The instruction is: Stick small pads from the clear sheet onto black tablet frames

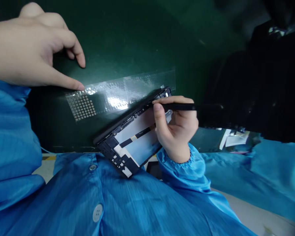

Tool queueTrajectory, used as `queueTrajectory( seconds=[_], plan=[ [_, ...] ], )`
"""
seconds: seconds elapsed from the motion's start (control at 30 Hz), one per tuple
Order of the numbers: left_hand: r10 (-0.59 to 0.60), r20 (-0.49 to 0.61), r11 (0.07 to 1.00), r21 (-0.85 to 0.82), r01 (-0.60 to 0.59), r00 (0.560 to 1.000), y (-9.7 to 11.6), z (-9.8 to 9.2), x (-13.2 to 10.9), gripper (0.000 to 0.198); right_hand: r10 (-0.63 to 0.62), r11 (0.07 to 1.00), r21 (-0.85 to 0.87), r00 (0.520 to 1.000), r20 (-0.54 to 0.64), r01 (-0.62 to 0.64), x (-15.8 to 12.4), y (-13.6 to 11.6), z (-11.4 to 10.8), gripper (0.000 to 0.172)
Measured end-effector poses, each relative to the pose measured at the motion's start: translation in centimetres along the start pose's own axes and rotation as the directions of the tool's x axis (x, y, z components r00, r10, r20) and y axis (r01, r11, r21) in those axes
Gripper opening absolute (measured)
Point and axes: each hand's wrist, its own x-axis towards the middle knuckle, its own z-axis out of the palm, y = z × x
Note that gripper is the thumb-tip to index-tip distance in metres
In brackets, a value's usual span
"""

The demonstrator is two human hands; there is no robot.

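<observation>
My left hand is over the mat with thumb and forefinger apart. Its thumb tip is at the top edge of a clear plastic strip, where I cannot tell contact from a small gap. Small square pads sit in a grid at the strip's left end. Black tweezers are pinched in my right hand, which lies over an opened phone frame. That frame is tilted, partly covering the strip, with its lower corner past the mat's front edge. My fingers hide the tweezers' tip.
A dark green mat covers the work surface. Large black shapes fill the right side. Beyond my right sleeve are white pieces and another blue-clothed person's sleeve.
</observation>
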Motion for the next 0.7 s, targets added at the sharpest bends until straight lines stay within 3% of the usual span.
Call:
queueTrajectory(
  seconds=[0.07, 0.13, 0.2, 0.27, 0.33, 0.37, 0.57, 0.7],
  plan=[
    [0.075, -0.004, 0.997, 0.007, -0.075, 0.997, 0.2, -0.2, -0.2, 0.132, 0.043, 0.998, 0.034, 0.997, 0.06, -0.045, 1.6, -1.8, 0.2, 0.008],
    [0.061, 0.011, 0.998, 0.008, -0.061, 0.998, 0.9, -0.7, -0.4, 0.135, 0.03, 0.99, 0.127, 0.972, 0.233, -0.061, 3.8, -2.9, 1.5, 0.008],
    [0.02, 0.052, 1.0, 0.013, -0.021, 0.998, 1.9, -1.2, -0.5, 0.131, -0.068, 0.974, 0.221, 0.884, 0.463, -0.041, 6.2, -3.0, 3.8, 0.018],
    [-0.023, 0.102, 0.999, 0.039, 0.019, 0.994, 3.0, -1.6, -0.5, 0.098, -0.16, 0.955, 0.294, 0.778, 0.608, -0.033, 8.0, -2.3, 6.5, 0.025],
    [-0.071, 0.144, 0.995, 0.076, 0.061, 0.987, 3.7, -1.8, -0.4, 0.062, -0.183, 0.94, 0.335, 0.74, 0.648, -0.061, 9.0, -1.6, 8.7, 0.028],
    [-0.087, 0.152, 0.993, 0.09, 0.074, 0.985, 3.9, -1.8, -0.4, 0.057, -0.165, 0.935, 0.341, 0.736, 0.657, -0.094, 9.2, -1.3, 9.4, 0.029],
    [-0.12, 0.188, 0.988, 0.124, 0.098, 0.975, 4.8, -2.3, -0.6, 0.059, 0.038, 0.866, 0.326, 0.699, 0.714, -0.38, 9.5, -2.5, 8.9, 0.042],
    [-0.12, 0.191, 0.987, 0.129, 0.097, 0.974, 5.2, -2.3, -0.7, 0.067, 0.011, 0.884, 0.314, 0.686, 0.727, -0.347, 10.0, -2.6, 9.0, 0.041]
  ],
)
